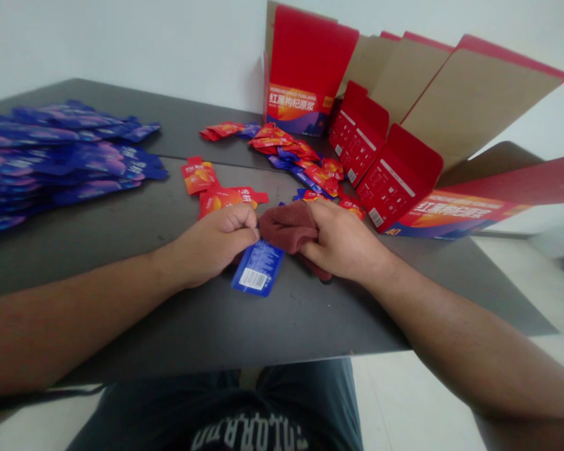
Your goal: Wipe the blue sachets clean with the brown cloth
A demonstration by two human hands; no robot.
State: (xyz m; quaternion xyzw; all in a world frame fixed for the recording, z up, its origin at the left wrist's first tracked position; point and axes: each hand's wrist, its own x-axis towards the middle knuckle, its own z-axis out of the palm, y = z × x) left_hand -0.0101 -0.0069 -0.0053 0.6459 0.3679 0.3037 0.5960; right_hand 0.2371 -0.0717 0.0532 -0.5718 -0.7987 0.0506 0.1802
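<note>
Near the middle of the grey table, my left hand (219, 241) is closed in a pinch at the top of a blue pouch (258, 268). The pouch hangs with its printed back and barcode showing. My right hand (345, 241) grips a brown cloth (289, 227), which is bunched against the pouch's upper end and hides it. Just beyond my left hand lie red pouches (228, 198). A loose pile of red and blue pouches (322, 178) lies beyond the cloth.
Blue pouches (66, 156) are stacked in a large heap at the left. Open red boxes stand at the back and right, among them an upright one (305, 69) and a nearer one (399, 181). The table's front edge (310, 360) is close to my body.
</note>
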